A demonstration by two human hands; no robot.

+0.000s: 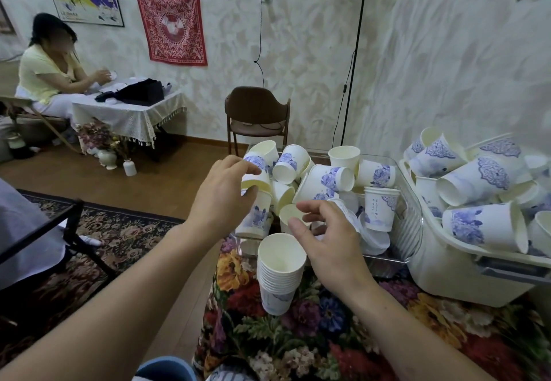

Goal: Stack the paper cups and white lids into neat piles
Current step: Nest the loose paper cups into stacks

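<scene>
A neat stack of nested paper cups [279, 279] stands upright on the floral tablecloth [313, 336]. Behind it, a clear plastic bin [413, 222] holds several loose white cups with blue flower prints [328, 179] and some white lids [376, 239]. My left hand [225, 195] reaches into the bin's left side; its thumb and fingers pinch the rim of a cup lying on its side [255, 180]. My right hand [326, 234] hovers just above and behind the stack with fingers loosely spread, close to a cup's open mouth [289, 213], holding nothing.
A white plastic basket [447, 279] at the right is heaped with more printed cups [477, 178]. A brown chair [258, 118] and a floor lamp pole [351, 67] stand behind the table. A seated person [50, 73] works at a small table far left.
</scene>
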